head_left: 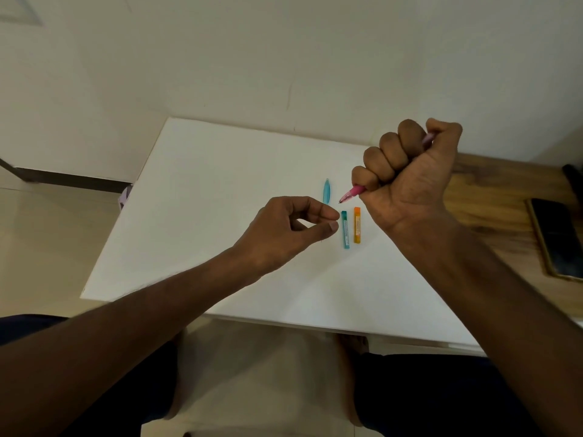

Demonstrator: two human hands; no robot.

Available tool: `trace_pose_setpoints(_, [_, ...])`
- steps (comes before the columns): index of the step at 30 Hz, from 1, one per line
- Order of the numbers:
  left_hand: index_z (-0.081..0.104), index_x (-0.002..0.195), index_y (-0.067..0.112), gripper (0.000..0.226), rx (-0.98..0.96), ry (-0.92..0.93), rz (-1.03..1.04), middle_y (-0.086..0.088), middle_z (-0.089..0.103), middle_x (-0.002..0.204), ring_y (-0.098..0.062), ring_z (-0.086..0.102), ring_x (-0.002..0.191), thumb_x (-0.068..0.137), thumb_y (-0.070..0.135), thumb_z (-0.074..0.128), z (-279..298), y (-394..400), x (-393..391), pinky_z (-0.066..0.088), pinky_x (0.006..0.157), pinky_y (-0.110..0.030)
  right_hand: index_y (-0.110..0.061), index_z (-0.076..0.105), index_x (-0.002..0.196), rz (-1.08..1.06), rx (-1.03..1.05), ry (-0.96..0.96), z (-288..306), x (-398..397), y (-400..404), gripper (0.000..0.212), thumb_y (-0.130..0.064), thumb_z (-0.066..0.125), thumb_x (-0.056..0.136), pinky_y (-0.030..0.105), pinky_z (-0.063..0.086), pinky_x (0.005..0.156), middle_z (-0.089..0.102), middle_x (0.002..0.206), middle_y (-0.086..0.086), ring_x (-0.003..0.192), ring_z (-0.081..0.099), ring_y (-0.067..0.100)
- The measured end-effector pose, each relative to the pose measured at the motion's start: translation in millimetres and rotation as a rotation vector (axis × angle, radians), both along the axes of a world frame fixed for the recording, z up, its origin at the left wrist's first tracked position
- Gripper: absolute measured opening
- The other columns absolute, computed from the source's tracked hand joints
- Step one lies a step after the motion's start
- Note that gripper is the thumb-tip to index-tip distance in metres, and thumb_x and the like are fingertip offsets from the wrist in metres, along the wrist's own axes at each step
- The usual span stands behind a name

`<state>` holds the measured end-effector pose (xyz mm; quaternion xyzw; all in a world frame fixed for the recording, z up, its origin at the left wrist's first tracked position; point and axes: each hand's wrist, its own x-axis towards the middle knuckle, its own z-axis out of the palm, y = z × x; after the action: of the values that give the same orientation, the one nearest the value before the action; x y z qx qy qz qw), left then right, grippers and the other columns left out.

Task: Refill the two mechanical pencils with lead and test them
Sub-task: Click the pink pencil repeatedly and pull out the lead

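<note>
On white board (pixel 202 190), two lead cases (pixel 350 228), one blue pencil (pixel 326 191); right grip (pixel 410 171) clenched round pink pencil (pixel 350 195), left grip (pixel 293 228) pinching, contents unclear.

A single wide-angle camera, worn on the head of a seated person, looks forward and steeply down over a white board (pixel 220 200) lying on a wooden table (pixel 498 197). Both forearms enter from 6 o'clock and meet near frame centre, close to the lens. The wall fills the frame toward 12 o'clock, the floor shows at 9 o'clock, and the wearer's knees sit along the bottom edge. Straight lines bow outward near the borders.
</note>
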<state>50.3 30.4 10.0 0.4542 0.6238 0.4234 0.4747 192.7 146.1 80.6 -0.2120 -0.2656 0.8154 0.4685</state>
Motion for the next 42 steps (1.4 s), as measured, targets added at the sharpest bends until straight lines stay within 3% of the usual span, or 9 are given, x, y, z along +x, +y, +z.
trace_pose_setpoints(2, [0.081,0.106,0.031,0.014,0.033,-0.017,0.010,0.016,0.079,0.103,-0.025,0.069,0.080,0.093,0.036,0.081,1,0,0,0.054,0.074,-0.025,-0.023,0.018,0.057,-0.018,0.011,-0.016,1,0,0,0.048,-0.039,0.022,0.102,0.016,0.025,0.043,0.012,0.050,-0.006,0.041,0.011,0.010])
trace_pose_setpoints(6, [0.081,0.103,0.030,0.010,0.140,-0.029,0.039,0.014,0.080,0.100,-0.003,0.066,0.074,0.095,0.034,0.080,1,1,0,0.053,0.073,-0.021,-0.023,0.019,0.056,-0.017,-0.005,0.029,-1,0,-2,0.053,-0.045,0.022,0.104,0.016,0.022,0.044,0.013,0.049,-0.006,0.043,0.010,0.011])
trace_pose_setpoints(10, [0.081,0.104,0.026,0.009,0.200,-0.030,0.074,0.014,0.080,0.099,-0.001,0.066,0.076,0.096,0.031,0.079,1,1,0,0.053,0.070,-0.021,-0.022,0.021,0.058,0.031,0.008,0.077,-3,1,-3,0.058,-0.057,0.018,0.103,0.017,0.021,0.044,0.014,0.050,-0.006,0.043,0.011,0.010])
trace_pose_setpoints(17, [0.081,0.102,0.025,0.007,0.210,-0.031,0.081,0.015,0.079,0.096,0.001,0.066,0.076,0.096,0.027,0.079,3,1,0,0.052,0.069,-0.020,-0.022,0.020,0.059,0.005,0.003,0.055,-3,1,-2,0.048,-0.046,0.018,0.101,0.015,0.024,0.044,0.012,0.051,-0.006,0.044,0.010,0.010])
trace_pose_setpoints(22, [0.081,0.104,0.023,0.011,0.195,-0.030,0.075,0.014,0.078,0.094,-0.003,0.066,0.074,0.095,0.029,0.080,4,0,1,0.053,0.070,-0.021,-0.022,0.020,0.059,0.084,0.051,0.038,-2,0,-5,0.046,-0.047,0.024,0.096,0.017,0.021,0.047,0.013,0.052,-0.006,0.045,0.010,0.011])
trace_pose_setpoints(28, [0.081,0.102,0.022,0.013,0.151,-0.005,0.083,0.014,0.079,0.092,-0.003,0.065,0.074,0.095,0.033,0.078,5,-1,3,0.053,0.069,-0.024,-0.019,0.020,0.060,0.067,0.080,-0.014,-2,-1,-7,0.051,-0.045,0.017,0.103,0.017,0.021,0.048,0.014,0.052,-0.004,0.044,0.011,0.010])
trace_pose_setpoints(33, [0.082,0.098,0.026,0.011,0.107,-0.012,0.084,0.012,0.080,0.089,-0.003,0.064,0.073,0.095,0.036,0.078,6,-1,4,0.053,0.069,-0.025,-0.019,0.020,0.060,0.106,0.101,-0.009,-1,-1,-10,0.047,-0.051,0.028,0.093,0.018,0.018,0.048,0.014,0.051,-0.004,0.045,0.010,0.010])
trace_pose_setpoints(39, [0.081,0.089,0.029,0.012,0.060,-0.029,0.078,0.010,0.081,0.087,-0.029,0.073,0.091,0.097,0.035,0.075,9,-1,6,0.056,0.076,-0.036,-0.018,0.021,0.059,0.112,0.150,-0.051,3,-5,-15,0.046,-0.047,0.025,0.095,0.017,0.020,0.048,0.015,0.051,-0.003,0.044,0.012,0.010])
trace_pose_setpoints(42, [0.082,0.085,0.029,0.015,0.047,-0.019,0.092,0.009,0.081,0.085,-0.028,0.073,0.089,0.097,0.033,0.074,9,0,5,0.056,0.074,-0.038,-0.018,0.022,0.059,0.117,0.133,-0.041,2,-5,-17,0.050,-0.048,0.020,0.099,0.018,0.019,0.049,0.016,0.050,-0.003,0.044,0.012,0.010])
